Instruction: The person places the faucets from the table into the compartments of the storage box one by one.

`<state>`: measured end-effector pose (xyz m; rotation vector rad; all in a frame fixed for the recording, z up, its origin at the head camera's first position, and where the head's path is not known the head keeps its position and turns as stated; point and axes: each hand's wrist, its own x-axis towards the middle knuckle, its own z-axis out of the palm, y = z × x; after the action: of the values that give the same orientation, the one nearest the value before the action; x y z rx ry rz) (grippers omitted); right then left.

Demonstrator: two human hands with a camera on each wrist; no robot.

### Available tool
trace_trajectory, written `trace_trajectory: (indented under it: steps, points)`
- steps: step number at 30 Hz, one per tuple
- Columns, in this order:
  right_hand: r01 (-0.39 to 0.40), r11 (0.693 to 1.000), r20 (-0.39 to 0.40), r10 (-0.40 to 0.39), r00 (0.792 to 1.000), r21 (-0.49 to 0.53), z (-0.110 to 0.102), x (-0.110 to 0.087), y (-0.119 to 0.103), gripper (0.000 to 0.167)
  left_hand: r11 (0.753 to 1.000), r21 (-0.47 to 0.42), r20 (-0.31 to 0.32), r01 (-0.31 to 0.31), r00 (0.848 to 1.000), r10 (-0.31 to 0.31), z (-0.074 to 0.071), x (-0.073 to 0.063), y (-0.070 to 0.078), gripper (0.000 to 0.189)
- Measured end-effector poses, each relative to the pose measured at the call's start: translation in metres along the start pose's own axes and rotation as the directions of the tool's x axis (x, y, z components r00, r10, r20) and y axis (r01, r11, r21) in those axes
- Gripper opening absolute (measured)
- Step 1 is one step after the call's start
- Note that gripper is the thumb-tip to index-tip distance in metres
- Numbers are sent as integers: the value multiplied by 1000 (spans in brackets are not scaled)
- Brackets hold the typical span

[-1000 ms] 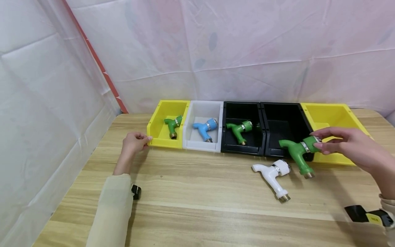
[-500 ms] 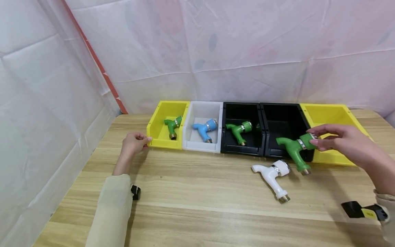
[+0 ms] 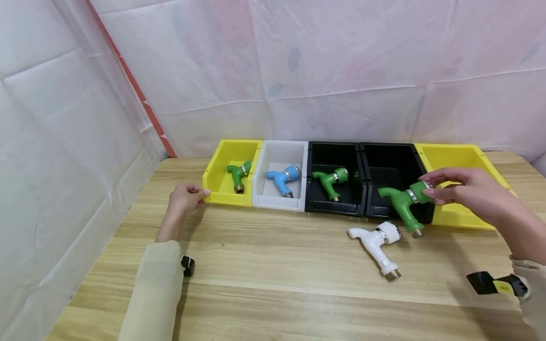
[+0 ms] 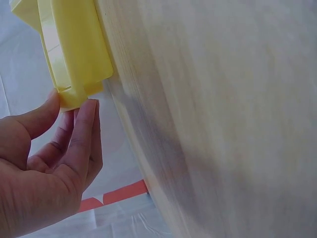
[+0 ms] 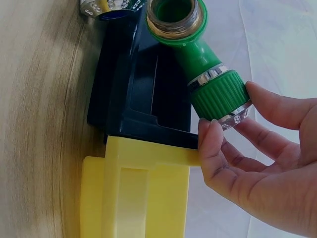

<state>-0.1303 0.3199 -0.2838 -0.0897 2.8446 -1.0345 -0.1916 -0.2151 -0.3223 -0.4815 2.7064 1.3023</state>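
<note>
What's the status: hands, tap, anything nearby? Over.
Right hand holds green tap aloft. Left hand pinches leftmost yellow bin. White tap lies before right black bin.

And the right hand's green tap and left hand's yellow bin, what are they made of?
Green tap: probably glossy plastic, from its even colour and highlights; its threaded end looks brassy, so likely metal. Yellow bin: seemingly smooth moulded plastic, given its uniform colour and soft sheen.
</note>
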Motion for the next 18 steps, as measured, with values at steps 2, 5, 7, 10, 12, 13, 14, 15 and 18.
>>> trace_trajectory:
  steps: [2, 5, 7, 10, 12, 13, 14, 15, 18]
  points:
    - [0, 1000, 3, 0, 1000, 3, 0, 0, -1, 43, 1000, -2, 0, -2, 1000, 2, 0, 0, 0, 26]
    - [-2, 1000, 10, 2, 1000, 10, -1, 0, -2, 44, 1000, -2, -1, -4, 1000, 4, 0, 0, 0, 25]
    - [-6, 1000, 15, 5, 1000, 10, -1, 1, -2, 45, 1000, -2, -2, -6, 1000, 6, 0, 0, 0, 25]
    - [-6, 1000, 13, 6, 1000, 13, -1, 2, -2, 45, 1000, -1, -3, -8, 1000, 8, 1, -1, 0, 25]
    - [-8, 1000, 13, 8, 1000, 15, -2, 3, -3, 45, 1000, -5, -2, -6, 1000, 6, 1, 0, 0, 25]
    - [-9, 1000, 12, 9, 1000, 17, -2, 3, -3, 46, 1000, -5, -1, -4, 1000, 4, 1, 0, 0, 25]
    - [-13, 1000, 12, 12, 1000, 17, -3, 4, -4, 46, 1000, -4, -2, -3, 1000, 3, 1, 0, 0, 25]
    - [-17, 1000, 15, 16, 1000, 17, -3, 5, -4, 47, 1000, -4, -2, 0, 1000, 0, 1, 0, 0, 25]
    - [-22, 1000, 22, 22, 1000, 10, -5, 7, -5, 48, 1000, -2, -3, 0, 1000, 0, 1, 0, 0, 25]
